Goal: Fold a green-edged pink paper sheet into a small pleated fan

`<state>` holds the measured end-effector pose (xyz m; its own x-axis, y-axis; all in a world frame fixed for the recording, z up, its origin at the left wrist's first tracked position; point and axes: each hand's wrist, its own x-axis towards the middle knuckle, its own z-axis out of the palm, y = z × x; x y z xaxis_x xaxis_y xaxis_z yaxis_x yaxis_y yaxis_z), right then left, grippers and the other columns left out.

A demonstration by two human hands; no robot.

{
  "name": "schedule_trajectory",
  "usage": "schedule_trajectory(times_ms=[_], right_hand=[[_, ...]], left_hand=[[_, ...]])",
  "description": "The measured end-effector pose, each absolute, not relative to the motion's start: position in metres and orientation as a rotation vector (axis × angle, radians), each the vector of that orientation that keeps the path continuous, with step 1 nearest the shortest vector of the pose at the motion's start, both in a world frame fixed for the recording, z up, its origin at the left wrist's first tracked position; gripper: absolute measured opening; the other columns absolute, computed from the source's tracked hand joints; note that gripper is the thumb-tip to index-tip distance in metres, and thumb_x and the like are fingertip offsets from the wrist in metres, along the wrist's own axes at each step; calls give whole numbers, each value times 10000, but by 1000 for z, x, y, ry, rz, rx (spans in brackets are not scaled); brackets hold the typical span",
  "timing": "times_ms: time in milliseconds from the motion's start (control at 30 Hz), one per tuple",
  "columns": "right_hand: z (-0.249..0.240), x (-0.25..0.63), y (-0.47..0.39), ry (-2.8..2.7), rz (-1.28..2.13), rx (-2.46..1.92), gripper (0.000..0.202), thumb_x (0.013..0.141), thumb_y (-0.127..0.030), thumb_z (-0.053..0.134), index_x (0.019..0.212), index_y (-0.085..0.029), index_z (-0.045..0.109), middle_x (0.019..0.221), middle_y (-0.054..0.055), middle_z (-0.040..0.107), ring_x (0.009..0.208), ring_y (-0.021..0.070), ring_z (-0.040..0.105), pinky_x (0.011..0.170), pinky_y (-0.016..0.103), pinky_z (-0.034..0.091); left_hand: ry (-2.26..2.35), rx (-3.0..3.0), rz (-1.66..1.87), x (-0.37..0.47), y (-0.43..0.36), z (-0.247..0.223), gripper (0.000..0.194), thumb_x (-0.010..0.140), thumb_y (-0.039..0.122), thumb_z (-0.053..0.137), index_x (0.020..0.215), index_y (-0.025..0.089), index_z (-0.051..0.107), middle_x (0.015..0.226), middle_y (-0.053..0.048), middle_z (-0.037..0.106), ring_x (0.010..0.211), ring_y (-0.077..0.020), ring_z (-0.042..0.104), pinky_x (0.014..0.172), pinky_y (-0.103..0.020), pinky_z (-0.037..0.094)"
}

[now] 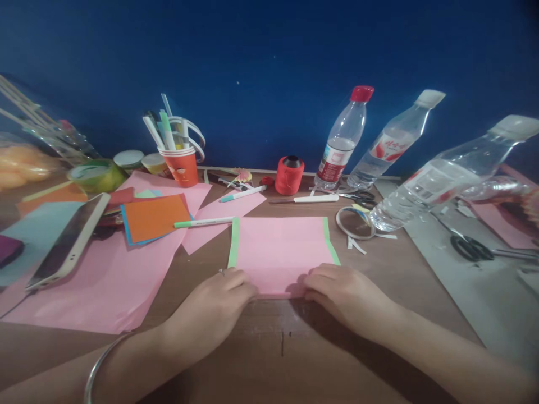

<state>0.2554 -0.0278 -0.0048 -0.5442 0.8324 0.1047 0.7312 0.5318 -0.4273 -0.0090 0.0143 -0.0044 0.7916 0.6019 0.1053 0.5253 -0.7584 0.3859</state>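
A sheet of pink paper with green strips along its left and right sides lies on the brown table in front of me. Its near edge looks folded or curled up. My left hand is closed on the near left corner, wearing a ring and a bracelet. At the near right corner my right hand has its fingers curled onto the paper. Both thumbs are mostly hidden. Just beyond the sheet's upper left corner, a green-tipped marker rests partly on other pink paper.
To the left are a phone, orange paper and a red paper cup of pens. Red thread and a white-handled knife lie behind. Rightward stand bottles, a tape roll and scissors.
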Motion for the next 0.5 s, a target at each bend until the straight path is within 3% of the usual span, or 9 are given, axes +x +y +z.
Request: schedule_trajectory(times_ms=[267, 500], right_hand=[[-7, 255, -21, -2394, 608, -1326, 287, 945, -302, 434, 777, -180, 632, 709, 22, 607, 690, 131, 546, 645, 234, 415], [0, 259, -21, -2433, 703, -1291, 264, 942, -267, 435, 793, -186, 638, 700, 18, 591, 690, 134, 528, 647, 248, 394]], left_hand=[[862, 2630, 353, -10, 17, -10, 248, 885, 101, 394, 890, 209, 616, 800, -8, 589, 732, -131, 554, 723, -255, 459], [757, 2693, 273, -6, 19, -2, 240, 891, 98, 384, 927, 194, 601, 799, -26, 576, 754, -150, 539, 729, -272, 455]])
